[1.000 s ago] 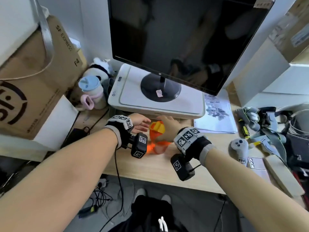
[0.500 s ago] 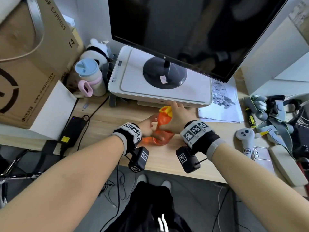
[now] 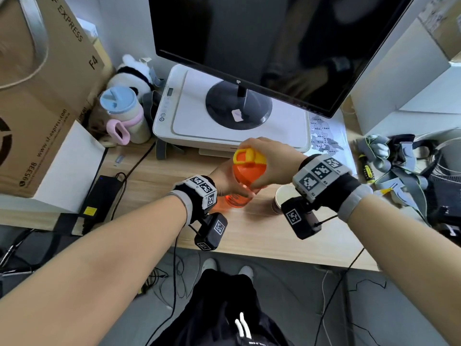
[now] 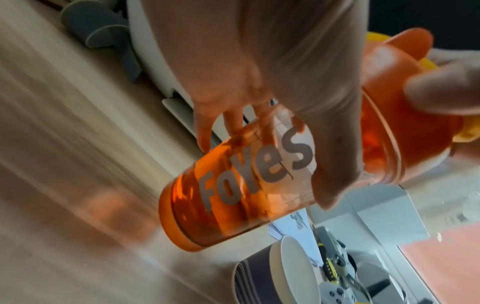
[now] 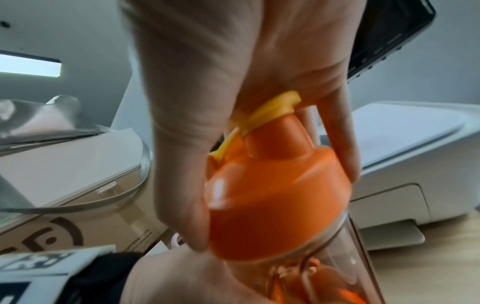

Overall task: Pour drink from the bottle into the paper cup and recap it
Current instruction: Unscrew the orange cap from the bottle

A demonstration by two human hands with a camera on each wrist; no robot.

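An orange see-through bottle [image 3: 238,198] with grey lettering [image 4: 249,174] is held off the wooden desk [image 3: 249,233], in front of the printer. My left hand [image 3: 228,186] grips its body from the left. My right hand [image 3: 270,166] is curled over the orange screw cap [image 5: 275,197], which carries a yellow flip lid [image 3: 247,158]. The cap sits on the bottle. A paper cup [image 3: 283,196] with a dark sleeve stands just right of the bottle, partly hidden behind my right wrist camera; the left wrist view shows its pale inside [image 4: 291,271].
Behind the bottle a white printer [image 3: 232,131] carries a black monitor [image 3: 274,46]. A cardboard box [image 3: 45,101] and a blue-lidded mug [image 3: 122,113] stand at the left, with a black power brick [image 3: 104,196]. Straps, tools and cables [image 3: 399,166] crowd the right.
Both hands have closed on the bottle and raised it off the desk. My view has shifted, and the paper cup now shows beside the right wrist.
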